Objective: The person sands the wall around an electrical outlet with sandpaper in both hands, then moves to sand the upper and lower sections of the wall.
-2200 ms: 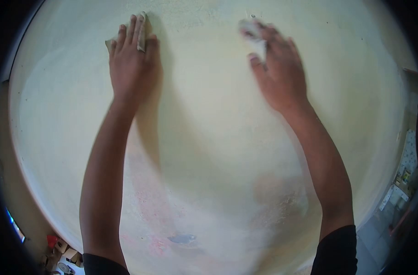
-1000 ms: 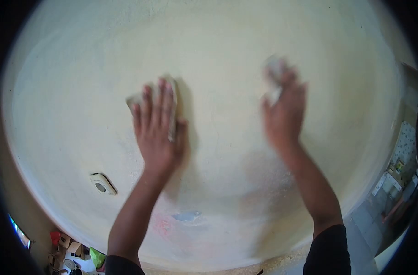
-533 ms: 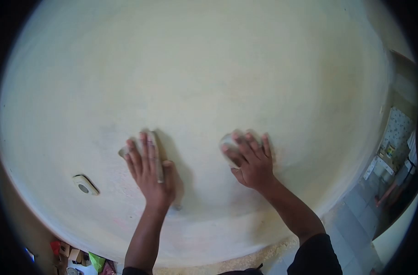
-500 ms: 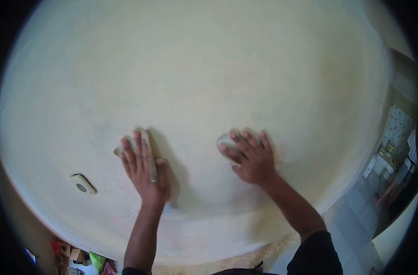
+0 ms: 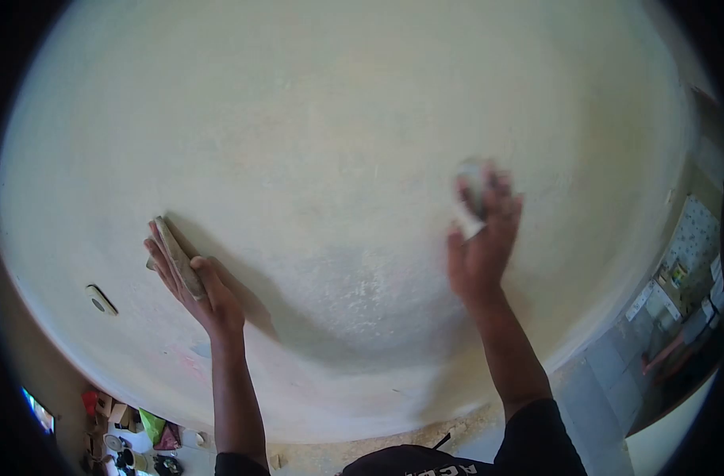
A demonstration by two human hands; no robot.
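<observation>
A large pale plastered wall [image 5: 330, 143] fills the view, with a rough, whitish scuffed patch low in its middle. At the left, my left hand [image 5: 203, 289] is against the wall, gripping a folded greyish sheet of sandpaper [image 5: 178, 258] between thumb and fingers. Higher up and to the right, my right hand [image 5: 487, 246] is smeared by motion. Its fingers lie over a small pale grey piece of sandpaper [image 5: 474, 189], whose details are blurred.
A light switch [image 5: 101, 300] sits on the wall left of my left hand. Boxes, a green bag [image 5: 151, 424] and other items lie on the floor at lower left. Another person's arm [image 5: 665, 353] shows at far right, near a patterned panel [image 5: 689, 230].
My left hand has moved left and turned, with its sheet now edge-on to me. My right hand has gone up and right with its piece. The camera view has shifted slightly.
</observation>
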